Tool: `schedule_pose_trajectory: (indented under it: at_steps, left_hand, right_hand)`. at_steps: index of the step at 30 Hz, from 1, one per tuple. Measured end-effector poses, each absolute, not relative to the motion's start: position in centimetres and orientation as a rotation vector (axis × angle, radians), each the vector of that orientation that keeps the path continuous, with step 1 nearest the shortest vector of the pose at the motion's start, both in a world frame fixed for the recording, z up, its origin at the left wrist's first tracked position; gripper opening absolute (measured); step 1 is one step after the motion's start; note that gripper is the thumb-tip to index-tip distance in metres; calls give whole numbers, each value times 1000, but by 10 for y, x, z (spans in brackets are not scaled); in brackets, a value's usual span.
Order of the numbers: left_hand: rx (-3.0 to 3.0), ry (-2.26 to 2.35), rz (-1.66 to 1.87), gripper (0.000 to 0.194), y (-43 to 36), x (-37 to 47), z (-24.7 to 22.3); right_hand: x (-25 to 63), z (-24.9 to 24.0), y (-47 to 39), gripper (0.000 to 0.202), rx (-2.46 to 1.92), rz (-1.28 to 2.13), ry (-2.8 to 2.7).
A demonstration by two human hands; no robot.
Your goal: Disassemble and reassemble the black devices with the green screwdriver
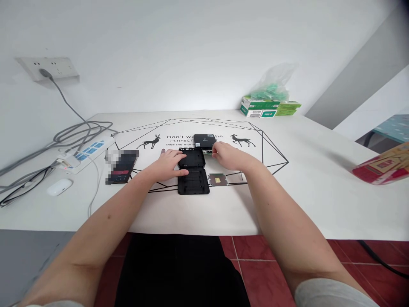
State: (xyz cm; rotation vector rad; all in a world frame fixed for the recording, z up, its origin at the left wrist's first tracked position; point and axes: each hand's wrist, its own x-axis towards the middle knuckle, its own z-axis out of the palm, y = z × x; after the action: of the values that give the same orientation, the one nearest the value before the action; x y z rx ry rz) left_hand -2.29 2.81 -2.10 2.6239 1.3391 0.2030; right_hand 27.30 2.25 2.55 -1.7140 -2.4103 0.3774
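A black case [193,181] lies unfolded on the white table, its two halves one behind the other. My left hand [170,165] rests on the left side of the case with its fingers apart. Just right of the rear half, my right hand [225,154] has its fingers pinched together at a small green piece [207,152], mostly hidden by the fingers. Behind them lies a black device [205,140] with small labels. A flat metallic plate with a yellowish square [217,180] is at the right of the front half.
A phone [123,166], a white earbud case [59,187] and a power strip [91,153] with tangled cables are at the left. Green and white boxes [260,106] under a plastic bag stand by the wall. A red package [383,165] is at the far right.
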Motion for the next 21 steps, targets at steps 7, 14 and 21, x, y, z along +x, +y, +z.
schedule_pose_trajectory:
  at_steps: [7,14,21]
  left_hand:
    - [2562,1604,356,68,31,-20,-24]
    - [2587,1555,315,53,32,-17,-23]
    - [2603,1469,286,41,32,-14,-21]
  right_hand:
    - [254,19,15,9,-1519,463,-2214]
    - [211,-5,4,10,-1374,380,-2364]
    - [204,-14,4,13,-1438,332,-2432]
